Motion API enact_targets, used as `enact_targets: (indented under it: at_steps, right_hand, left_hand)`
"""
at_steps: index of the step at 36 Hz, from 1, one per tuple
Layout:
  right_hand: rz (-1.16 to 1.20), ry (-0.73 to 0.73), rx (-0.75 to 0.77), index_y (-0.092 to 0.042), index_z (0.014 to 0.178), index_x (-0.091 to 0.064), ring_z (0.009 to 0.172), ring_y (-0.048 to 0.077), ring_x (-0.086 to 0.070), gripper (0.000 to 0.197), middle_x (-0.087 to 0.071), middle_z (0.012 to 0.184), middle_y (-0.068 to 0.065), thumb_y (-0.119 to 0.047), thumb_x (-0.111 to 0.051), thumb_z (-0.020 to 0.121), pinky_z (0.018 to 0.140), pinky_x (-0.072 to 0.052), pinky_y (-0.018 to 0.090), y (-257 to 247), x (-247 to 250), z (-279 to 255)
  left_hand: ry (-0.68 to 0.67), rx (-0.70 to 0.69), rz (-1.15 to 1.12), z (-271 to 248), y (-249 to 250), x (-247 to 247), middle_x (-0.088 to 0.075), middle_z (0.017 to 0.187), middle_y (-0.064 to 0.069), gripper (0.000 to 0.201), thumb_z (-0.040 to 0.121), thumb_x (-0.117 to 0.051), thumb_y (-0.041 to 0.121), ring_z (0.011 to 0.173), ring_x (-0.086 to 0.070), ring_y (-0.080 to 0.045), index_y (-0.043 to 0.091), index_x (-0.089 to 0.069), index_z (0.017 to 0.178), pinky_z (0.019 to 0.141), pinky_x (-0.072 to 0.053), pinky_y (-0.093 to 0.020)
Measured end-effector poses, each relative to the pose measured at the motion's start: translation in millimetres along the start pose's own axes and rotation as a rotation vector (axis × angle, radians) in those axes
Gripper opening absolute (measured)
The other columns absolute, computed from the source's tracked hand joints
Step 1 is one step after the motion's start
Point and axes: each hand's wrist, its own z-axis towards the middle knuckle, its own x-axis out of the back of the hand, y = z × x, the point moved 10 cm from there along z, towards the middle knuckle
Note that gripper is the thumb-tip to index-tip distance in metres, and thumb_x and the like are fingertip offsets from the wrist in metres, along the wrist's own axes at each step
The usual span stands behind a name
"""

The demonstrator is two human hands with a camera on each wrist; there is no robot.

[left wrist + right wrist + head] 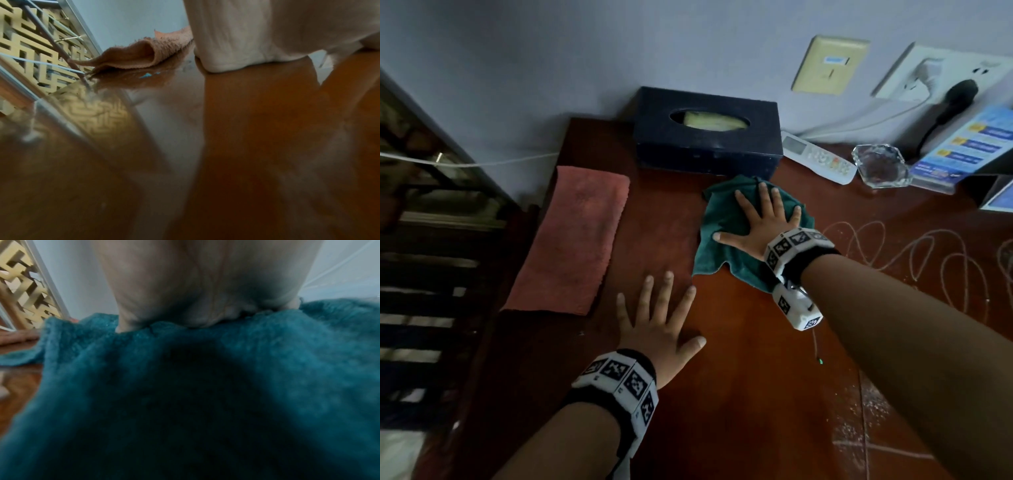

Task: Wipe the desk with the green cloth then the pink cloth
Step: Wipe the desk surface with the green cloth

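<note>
The green cloth lies crumpled on the reddish-brown desk, just in front of the tissue box. My right hand lies flat on top of it with fingers spread straight. In the right wrist view the green cloth fills the frame under my right hand. The pink cloth lies flat along the desk's left edge, untouched. My left hand rests palm-down on the bare desk, fingers spread, to the right of the pink cloth's near end. The left wrist view shows the pink cloth folded on the glossy desk.
A dark tissue box stands against the wall. Right of it lie a white remote, a glass ashtray and a blue leaflet stand. White chalky scribbles mark the desk's right side. A lattice railing drops off left.
</note>
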Motion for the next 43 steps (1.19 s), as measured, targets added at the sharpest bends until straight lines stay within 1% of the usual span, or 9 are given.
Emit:
enact_targets:
  at_steps: [11,15,18,21,23,26,32,38,43]
  right_hand:
    - [0.128,0.040,-0.268,-0.044,0.148,0.009,0.145,0.028,0.015,0.109,0.021,0.158,0.002,-0.096,-0.028,0.059,0.111,-0.001,0.066,43.5,8.1,-12.4]
    - [0.153,-0.015,-0.330,-0.036,0.151,0.004,0.146,0.033,0.006,0.110,0.015,0.159,0.007,-0.093,-0.032,0.064,0.114,-0.009,0.059,56.6,12.2,-20.5]
    - [0.078,0.042,-0.250,-0.036,0.151,0.001,0.146,0.029,0.007,0.100,0.017,0.159,0.006,-0.089,-0.031,0.072,0.115,-0.007,0.056,53.6,24.8,-27.7]
    - [-0.002,0.046,-0.028,-0.050,0.147,0.003,0.145,0.023,0.017,0.086,0.024,0.157,-0.004,-0.083,-0.035,0.077,0.114,0.004,0.059,33.5,20.1,-28.3]
    - [0.001,-0.015,0.020,-0.056,0.144,0.003,0.144,0.021,0.021,0.082,0.025,0.156,-0.008,-0.083,-0.036,0.076,0.113,0.006,0.062,30.7,8.5,-27.8]
    - [0.038,-0.085,0.003,-0.061,0.140,0.005,0.144,0.020,0.023,0.083,0.027,0.155,-0.010,-0.085,-0.036,0.073,0.110,0.008,0.065,36.6,-3.3,-25.4]
    - [0.043,-0.093,-0.046,-0.063,0.137,0.011,0.143,0.020,0.025,0.090,0.031,0.153,-0.012,-0.093,-0.031,0.064,0.107,0.007,0.070,46.4,-5.5,-21.3]
    - [0.139,-0.079,-0.137,-0.061,0.140,0.009,0.141,0.025,0.028,0.108,0.032,0.153,-0.010,-0.101,-0.018,0.044,0.107,0.004,0.070,57.9,-5.1,-21.6]
    - [0.145,-0.054,-0.196,-0.057,0.140,0.013,0.141,0.025,0.029,0.098,0.035,0.152,-0.008,-0.097,-0.021,0.058,0.102,0.006,0.075,61.8,-11.7,-38.2]
  left_hand:
    - [0.010,-0.003,-0.016,0.9,-0.2,-1.6,0.062,0.126,0.005,0.080,0.057,0.016,0.076,0.123,0.048,-0.022,0.043,0.044,0.124,0.101,0.021,-0.063]
    - [0.002,0.010,0.004,-1.3,0.8,0.3,0.056,0.133,0.003,0.072,0.084,-0.008,0.075,0.132,0.042,-0.026,0.042,0.041,0.126,0.104,0.019,-0.063]
    - [0.004,0.013,0.009,-2.3,1.8,2.1,0.055,0.133,0.003,0.073,0.088,-0.014,0.072,0.133,0.041,-0.027,0.042,0.040,0.126,0.104,0.019,-0.063]
    - [-0.003,0.024,0.009,-1.9,0.2,2.0,0.055,0.134,0.003,0.073,0.088,-0.014,0.072,0.132,0.041,-0.027,0.042,0.039,0.127,0.104,0.019,-0.063]
    - [-0.007,0.028,0.010,-1.5,-0.1,2.3,0.055,0.134,0.002,0.073,0.087,-0.013,0.072,0.132,0.042,-0.027,0.041,0.040,0.127,0.104,0.019,-0.063]
    - [-0.011,0.030,0.013,-0.9,-0.3,1.5,0.056,0.133,0.003,0.073,0.087,-0.013,0.072,0.132,0.042,-0.027,0.042,0.041,0.125,0.103,0.019,-0.063]
    - [-0.013,0.035,0.027,-0.8,-1.0,0.4,0.057,0.130,0.004,0.073,0.087,-0.013,0.073,0.132,0.041,-0.027,0.042,0.041,0.125,0.104,0.019,-0.063]
    - [-0.017,0.039,0.032,-0.5,-2.2,-0.3,0.057,0.130,0.005,0.073,0.086,-0.013,0.073,0.132,0.042,-0.027,0.043,0.041,0.125,0.104,0.019,-0.062]
    - [-0.015,0.043,0.025,-0.8,-0.6,2.3,0.056,0.129,0.006,0.073,0.087,-0.015,0.073,0.133,0.041,-0.026,0.044,0.040,0.125,0.104,0.019,-0.062]
